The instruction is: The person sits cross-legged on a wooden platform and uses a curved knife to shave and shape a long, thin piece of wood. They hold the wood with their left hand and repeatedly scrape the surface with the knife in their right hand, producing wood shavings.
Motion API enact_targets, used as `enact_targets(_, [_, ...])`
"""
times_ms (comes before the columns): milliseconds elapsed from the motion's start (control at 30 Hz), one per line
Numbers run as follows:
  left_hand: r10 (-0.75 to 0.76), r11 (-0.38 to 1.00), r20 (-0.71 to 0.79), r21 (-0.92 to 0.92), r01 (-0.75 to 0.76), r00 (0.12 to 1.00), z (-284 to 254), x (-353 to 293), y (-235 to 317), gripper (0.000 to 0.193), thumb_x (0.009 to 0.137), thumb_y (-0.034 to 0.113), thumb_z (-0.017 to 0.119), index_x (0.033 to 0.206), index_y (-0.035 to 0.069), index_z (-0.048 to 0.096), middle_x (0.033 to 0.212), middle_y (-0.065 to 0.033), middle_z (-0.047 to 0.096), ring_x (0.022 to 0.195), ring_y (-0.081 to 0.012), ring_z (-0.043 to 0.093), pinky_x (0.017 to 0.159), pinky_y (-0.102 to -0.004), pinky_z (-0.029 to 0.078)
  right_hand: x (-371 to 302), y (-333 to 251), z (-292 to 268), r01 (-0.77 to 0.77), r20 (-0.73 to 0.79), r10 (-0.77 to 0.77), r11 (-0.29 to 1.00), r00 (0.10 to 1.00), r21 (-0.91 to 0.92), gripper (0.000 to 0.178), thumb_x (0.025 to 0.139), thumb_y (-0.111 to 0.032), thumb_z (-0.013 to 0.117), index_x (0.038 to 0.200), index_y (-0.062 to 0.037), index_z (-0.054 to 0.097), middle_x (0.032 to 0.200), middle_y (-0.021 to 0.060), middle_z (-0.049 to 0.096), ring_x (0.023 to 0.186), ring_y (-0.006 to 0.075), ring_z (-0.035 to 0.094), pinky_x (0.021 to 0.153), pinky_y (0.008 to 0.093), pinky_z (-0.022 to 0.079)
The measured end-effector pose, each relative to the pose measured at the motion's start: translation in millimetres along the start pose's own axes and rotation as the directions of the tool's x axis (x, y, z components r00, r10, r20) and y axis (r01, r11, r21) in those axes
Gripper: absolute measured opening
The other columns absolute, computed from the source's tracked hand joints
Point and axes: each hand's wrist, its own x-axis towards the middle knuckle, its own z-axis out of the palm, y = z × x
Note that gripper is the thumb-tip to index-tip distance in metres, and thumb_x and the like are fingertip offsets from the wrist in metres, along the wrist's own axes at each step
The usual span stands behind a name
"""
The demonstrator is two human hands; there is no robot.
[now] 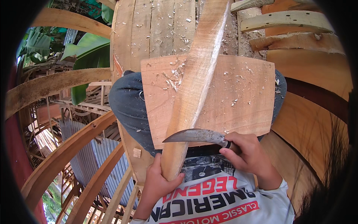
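A long, slightly curved wooden plank (194,74) runs from my lap away toward the top of the view, its right edge pale and freshly cut. My left hand (163,177) grips its near end, thumb and fingers on opposite sides. In my right hand (246,151) is a curved knife (197,135), held by its dark handle. The blade points left and lies across the plank just beyond my left hand; whether it touches the wood I cannot tell. Under the plank, a broad flat wooden board (238,97) rests over my crossed legs, sprinkled with shavings.
I sit on a planked wooden floor (143,33) littered with shavings. Curved wooden ribs (71,147) rise on the left, with more ribs (287,20) and side planking (313,112) on the right. Beyond the left ribs are corrugated metal sheets (112,160) and large green leaves (91,52).
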Motion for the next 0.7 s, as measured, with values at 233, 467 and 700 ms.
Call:
enact_targets(233, [0.017, 1.000, 0.051, -0.018, -0.016, 0.999, -2.7, 0.9, -4.4, 0.057, 0.067, 0.022, 0.082, 0.108, -0.001, 0.049, 0.088, -0.0194, 0.067, 0.081, -0.0287, 0.070, 0.071, -0.0355, 0.053, 18.1, -3.5, 4.2, 0.055, -0.070, -0.091, 0.915, 0.993, -0.401, 0.026, 0.086, -0.027, 0.068, 0.080, -0.0052, 0.055, 0.063, 0.0115, 0.055, 0.055, 0.0294, 0.059, 0.049, 0.0385, 0.045])
enact_targets(467, [0.019, 0.999, 0.064, -0.035, -0.017, 0.998, -3.3, 2.2, -5.3, 0.056, 0.068, 0.022, 0.082, 0.108, -0.001, 0.049, 0.087, -0.0190, 0.066, 0.079, -0.0284, 0.069, 0.070, -0.0355, 0.053, 22.9, -1.0, 13.1, 0.061, -0.084, -0.119, 0.862, 0.989, -0.503, 0.032, 0.087, -0.032, 0.067, 0.076, -0.0064, 0.052, 0.061, 0.0110, 0.055, 0.053, 0.0291, 0.058, 0.047, 0.0394, 0.045])
enact_targets(700, [0.004, 0.996, 0.090, -0.090, 0.005, 0.996, -6.0, 3.9, -9.1, 0.059, 0.068, 0.023, 0.082, 0.111, -0.001, 0.049, 0.091, -0.0188, 0.066, 0.082, -0.0256, 0.068, 0.072, -0.0350, 0.053, 24.4, -1.2, 5.3, 0.035, -0.090, -0.094, 0.858, 0.991, -0.513, 0.036, 0.085, -0.036, 0.069, 0.071, -0.0072, 0.053, 0.058, 0.0097, 0.055, 0.049, 0.0279, 0.058, 0.046, 0.0389, 0.044])
